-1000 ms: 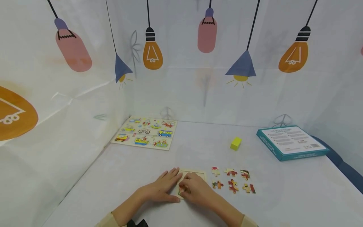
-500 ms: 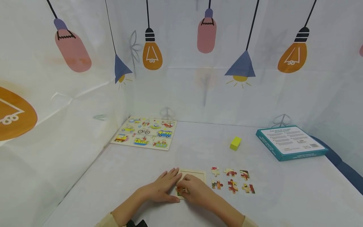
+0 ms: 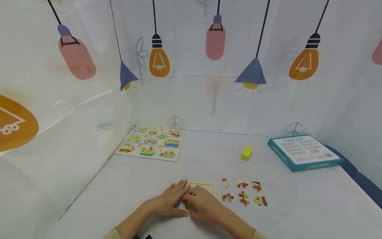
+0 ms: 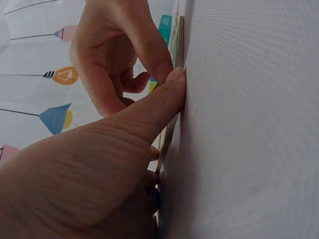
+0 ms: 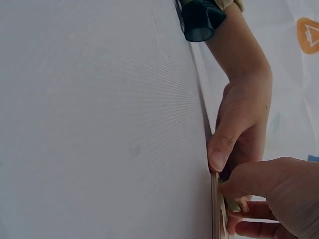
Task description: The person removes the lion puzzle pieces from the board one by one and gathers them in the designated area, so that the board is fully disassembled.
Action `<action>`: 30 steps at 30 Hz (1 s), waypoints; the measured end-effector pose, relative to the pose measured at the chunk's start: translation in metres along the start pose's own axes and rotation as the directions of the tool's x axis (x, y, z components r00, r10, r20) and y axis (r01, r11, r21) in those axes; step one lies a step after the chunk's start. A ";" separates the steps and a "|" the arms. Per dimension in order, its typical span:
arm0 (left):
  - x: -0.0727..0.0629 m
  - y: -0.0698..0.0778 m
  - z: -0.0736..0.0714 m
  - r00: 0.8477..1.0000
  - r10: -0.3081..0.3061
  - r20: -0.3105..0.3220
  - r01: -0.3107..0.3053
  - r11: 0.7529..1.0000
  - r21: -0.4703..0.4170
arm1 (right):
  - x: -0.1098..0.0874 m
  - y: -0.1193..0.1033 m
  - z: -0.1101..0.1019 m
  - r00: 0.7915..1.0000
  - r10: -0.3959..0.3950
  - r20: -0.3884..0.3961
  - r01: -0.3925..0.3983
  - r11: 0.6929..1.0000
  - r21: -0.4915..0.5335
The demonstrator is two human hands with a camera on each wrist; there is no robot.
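A shallow wooden puzzle tray lies on the white table in front of the person. My left hand rests along its left side with fingers stretched out, its thumb at the near edge of the tray, as the left wrist view also shows. Over the tray's near left corner my right hand pinches a jigsaw piece with some green on it. Fingers cover most of that piece; in the right wrist view a green part of the piece shows below the thumb, close over the tray edge.
Right of the tray, several loose jigsaw pieces lie in two rows. Farther back are a yellow block and a teal box. A vehicle picture board lies at the back left, near the printed curtain.
The right hand's fingertips have shifted slightly left with the piece, deeper into the tray's near left corner. The left hand stays in place; the head view has tilted up a little.
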State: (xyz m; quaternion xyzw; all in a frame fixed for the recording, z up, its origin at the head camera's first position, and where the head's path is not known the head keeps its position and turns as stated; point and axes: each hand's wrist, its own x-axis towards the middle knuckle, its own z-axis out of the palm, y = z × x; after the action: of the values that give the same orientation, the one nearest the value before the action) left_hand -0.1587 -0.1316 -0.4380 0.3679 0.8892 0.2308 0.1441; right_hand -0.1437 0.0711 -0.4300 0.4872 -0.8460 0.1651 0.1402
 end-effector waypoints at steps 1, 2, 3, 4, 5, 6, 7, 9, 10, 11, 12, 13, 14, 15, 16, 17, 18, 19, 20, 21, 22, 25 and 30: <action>0.000 0.000 0.001 1.000 0.001 -0.001 -0.001 1.000 -0.003 | 0.000 0.000 0.000 1.000 -0.011 -0.001 0.011 1.000 -0.008; 0.000 -0.001 0.001 1.000 0.002 -0.001 -0.002 1.000 -0.006 | 0.000 0.000 0.001 1.000 -0.018 -0.001 0.018 1.000 -0.013; 0.000 -0.001 0.001 1.000 0.002 -0.002 -0.002 1.000 -0.008 | 0.001 0.000 0.002 1.000 -0.018 0.003 0.018 1.000 -0.017; 0.000 -0.001 0.001 1.000 0.001 -0.002 -0.001 1.000 -0.012 | 0.001 0.000 0.002 1.000 -0.015 0.010 0.015 1.000 -0.020; 0.000 -0.001 0.001 1.000 -0.001 -0.001 0.001 1.000 -0.014 | 0.001 -0.001 0.002 1.000 -0.015 0.009 0.015 1.000 -0.027; 0.000 -0.001 0.001 1.000 -0.002 -0.001 0.002 1.000 -0.017 | 0.001 -0.001 0.003 1.000 -0.015 0.005 0.016 0.999 -0.033; 0.000 -0.001 0.002 1.000 -0.004 0.000 0.004 1.000 -0.020 | 0.001 0.000 0.003 1.000 -0.018 -0.005 0.018 0.999 -0.041; 0.000 -0.001 0.001 1.000 -0.005 0.001 0.005 1.000 -0.023 | 0.002 0.000 0.003 1.000 -0.021 -0.020 0.020 0.998 -0.058; 0.000 -0.001 0.001 1.000 -0.004 0.001 0.004 1.000 -0.023 | 0.002 0.000 0.003 0.999 -0.026 -0.034 0.023 0.998 -0.065; 0.000 -0.001 0.001 1.000 -0.006 0.001 0.006 1.000 -0.022 | 0.002 0.000 0.003 0.998 -0.031 -0.048 0.027 0.997 -0.076; 0.000 0.000 0.001 1.000 -0.006 0.000 0.006 1.000 -0.020 | 0.003 0.000 0.002 0.997 -0.036 -0.062 0.030 0.996 -0.085; 0.000 0.000 0.001 1.000 -0.006 0.000 0.006 1.000 -0.017 | 0.003 0.001 0.002 0.996 -0.041 -0.074 0.034 0.995 -0.092; 0.000 0.000 0.001 1.000 -0.006 0.001 0.006 1.000 -0.015 | 0.003 0.001 0.001 0.996 -0.045 -0.082 0.037 0.995 -0.095; 0.000 0.000 0.001 1.000 -0.006 0.000 0.006 1.000 -0.014 | 0.002 0.001 0.000 0.995 -0.046 -0.086 0.038 0.995 -0.094; 0.000 0.000 0.000 1.000 -0.006 -0.001 0.006 1.000 -0.013 | 0.002 0.001 -0.001 0.996 -0.043 -0.083 0.035 0.995 -0.093; 0.000 0.000 0.001 1.000 -0.008 0.001 0.008 1.000 -0.014 | 0.001 0.001 -0.002 0.996 -0.038 -0.075 0.031 0.995 -0.095; 0.000 0.000 0.001 1.000 -0.008 0.001 0.008 1.000 -0.013 | 0.000 0.002 -0.003 0.997 -0.031 -0.065 0.025 0.995 -0.092; 0.001 0.000 0.001 1.000 -0.007 0.000 0.007 1.000 -0.012 | -0.001 0.002 -0.004 0.998 -0.020 -0.051 0.016 0.996 -0.090; 0.001 0.000 0.001 1.000 -0.009 0.001 0.009 1.000 -0.013 | -0.002 0.002 -0.006 0.999 -0.005 -0.034 0.002 0.996 -0.087; 0.001 -0.001 0.001 1.000 -0.008 0.001 0.008 1.000 -0.012 | -0.003 0.002 -0.007 1.000 0.013 -0.014 -0.014 0.996 -0.085; 0.001 -0.001 0.001 1.000 -0.011 0.002 0.011 1.000 -0.009 | -0.003 0.002 -0.008 1.000 0.030 0.002 -0.030 0.996 -0.083; 0.001 -0.002 0.002 1.000 -0.012 0.002 0.012 1.000 0.009 | -0.006 0.004 -0.012 0.995 0.083 0.047 -0.079 0.994 -0.078; 0.001 -0.001 0.002 1.000 -0.012 -0.004 0.013 0.999 0.040 | -0.011 0.009 -0.016 0.988 0.130 0.083 -0.124 0.989 -0.074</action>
State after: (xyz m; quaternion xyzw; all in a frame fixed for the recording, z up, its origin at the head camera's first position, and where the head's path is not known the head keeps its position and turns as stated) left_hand -0.1598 -0.1310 -0.4401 0.3646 0.8962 0.2127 0.1363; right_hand -0.1447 0.0902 -0.4214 0.4338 -0.8859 0.1229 0.1089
